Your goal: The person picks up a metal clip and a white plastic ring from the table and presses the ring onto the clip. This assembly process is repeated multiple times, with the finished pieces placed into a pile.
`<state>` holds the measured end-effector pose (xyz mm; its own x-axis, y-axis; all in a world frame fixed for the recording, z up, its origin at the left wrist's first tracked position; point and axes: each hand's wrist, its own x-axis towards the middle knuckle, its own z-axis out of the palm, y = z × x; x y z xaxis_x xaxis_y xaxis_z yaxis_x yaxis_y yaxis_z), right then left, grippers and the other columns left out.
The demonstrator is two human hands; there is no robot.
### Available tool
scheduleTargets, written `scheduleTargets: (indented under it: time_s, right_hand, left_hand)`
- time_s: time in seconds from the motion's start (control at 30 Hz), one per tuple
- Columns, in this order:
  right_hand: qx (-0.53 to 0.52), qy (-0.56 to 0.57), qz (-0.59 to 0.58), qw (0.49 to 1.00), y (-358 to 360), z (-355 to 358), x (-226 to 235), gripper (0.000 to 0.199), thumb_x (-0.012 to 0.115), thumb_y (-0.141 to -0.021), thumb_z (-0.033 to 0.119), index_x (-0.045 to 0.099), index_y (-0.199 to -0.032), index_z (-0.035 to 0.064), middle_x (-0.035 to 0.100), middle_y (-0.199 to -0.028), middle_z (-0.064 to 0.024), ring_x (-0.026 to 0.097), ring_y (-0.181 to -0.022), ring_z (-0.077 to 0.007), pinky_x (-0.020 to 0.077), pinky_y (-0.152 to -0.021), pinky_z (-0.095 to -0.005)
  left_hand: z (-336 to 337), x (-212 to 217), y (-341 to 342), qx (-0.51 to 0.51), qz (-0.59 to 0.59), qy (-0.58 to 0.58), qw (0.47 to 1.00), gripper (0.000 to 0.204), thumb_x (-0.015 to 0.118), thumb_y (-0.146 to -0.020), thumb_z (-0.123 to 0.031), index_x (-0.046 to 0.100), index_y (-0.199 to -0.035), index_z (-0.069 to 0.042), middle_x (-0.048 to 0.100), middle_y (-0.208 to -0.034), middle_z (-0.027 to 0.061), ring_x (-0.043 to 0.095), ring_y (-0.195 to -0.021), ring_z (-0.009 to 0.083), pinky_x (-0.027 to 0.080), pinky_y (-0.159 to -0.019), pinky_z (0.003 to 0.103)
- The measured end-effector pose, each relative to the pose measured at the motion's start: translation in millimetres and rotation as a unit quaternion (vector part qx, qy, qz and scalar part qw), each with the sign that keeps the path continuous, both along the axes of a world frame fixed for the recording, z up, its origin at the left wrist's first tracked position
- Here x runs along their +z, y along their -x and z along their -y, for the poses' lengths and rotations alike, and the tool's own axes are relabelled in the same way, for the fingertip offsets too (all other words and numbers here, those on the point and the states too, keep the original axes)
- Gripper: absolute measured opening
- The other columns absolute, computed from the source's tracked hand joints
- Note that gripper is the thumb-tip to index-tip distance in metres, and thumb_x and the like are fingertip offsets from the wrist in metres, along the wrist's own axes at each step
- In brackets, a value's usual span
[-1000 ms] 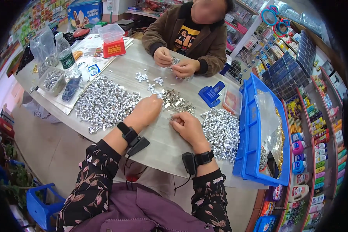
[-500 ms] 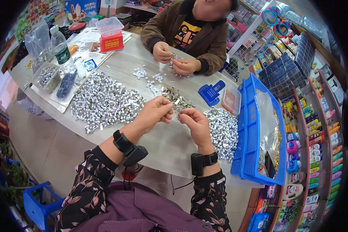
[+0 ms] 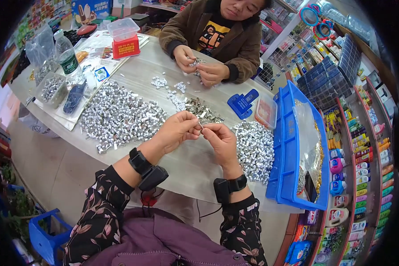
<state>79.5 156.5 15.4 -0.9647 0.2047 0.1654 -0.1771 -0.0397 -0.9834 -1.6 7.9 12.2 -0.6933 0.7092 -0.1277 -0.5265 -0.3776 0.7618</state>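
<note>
My left hand and my right hand meet over the table with thumbs and fingertips pinched together. A thin, small metal piece shows between the two sets of fingertips; its exact shape is too small to tell. Just beyond my hands lies a pile of flat, darker metal clips. To the left spreads a large heap of silvery small parts. Beside my right hand is another heap of silvery parts. Both wrists carry black strapped devices.
Across the table, a person's hands handle small parts near little white piles. At right stand a blue crate, a clear box and a blue plastic piece. A bottle and red scale stand back left.
My right hand has moved slightly left and the fingertips of both hands have come together on the small metal piece. The person opposite has lowered their head.
</note>
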Motion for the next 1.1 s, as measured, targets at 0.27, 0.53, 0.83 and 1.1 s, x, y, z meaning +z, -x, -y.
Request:
scheduleTargets:
  time_s: [0.27,0.53,0.83,1.1]
  right_hand:
    - [0.011,0.013,-0.011,1.0,3,-1,-4,0.013,0.062,-0.084,0.006,0.06,-0.095,0.0006,0.063,-0.09,-0.0028,0.057,-0.08,-0.0071,0.0448,-0.072,-0.019]
    - [0.032,0.041,0.0,0.999,5,4,-1,0.016,0.061,-0.085,0.006,0.058,-0.099,-0.0008,0.063,-0.089,-0.0052,0.058,-0.081,-0.0089,0.0461,-0.073,-0.0214]
    - [0.051,0.004,0.031,0.998,6,2,-8,0.017,0.059,-0.086,0.009,0.058,-0.1,-0.0016,0.063,-0.09,-0.0053,0.059,-0.081,-0.0103,0.0465,-0.071,-0.0213]
    - [0.032,-0.029,0.066,0.997,8,4,-15,0.011,0.059,-0.086,0.009,0.059,-0.095,0.0017,0.06,-0.084,0.0014,0.054,-0.073,-0.0045,0.0433,-0.066,-0.0175]
  left_hand:
    - [-1,1,-1,-0.007,0.002,0.011,1.0,0.01,0.054,-0.09,-0.015,0.052,-0.091,-0.005,0.058,-0.078,0.0034,0.059,-0.066,0.0101,0.051,-0.059,0.022]
    - [-7,-10,-10,0.097,-0.285,0.133,0.944,0.01,0.052,-0.09,-0.011,0.05,-0.092,-0.002,0.058,-0.073,0.0043,0.057,-0.06,0.0113,0.047,-0.055,0.022]
    - [-4,-7,-17,0.163,-0.457,0.235,0.843,0.016,0.054,-0.089,-0.015,0.049,-0.093,0.0,0.057,-0.067,0.0057,0.056,-0.057,0.0107,0.045,-0.052,0.024]
    - [-2,-8,-16,0.16,-0.451,0.244,0.844,0.021,0.058,-0.085,-0.021,0.052,-0.089,-0.002,0.059,-0.068,0.0152,0.059,-0.061,0.0287,0.045,-0.055,0.035]
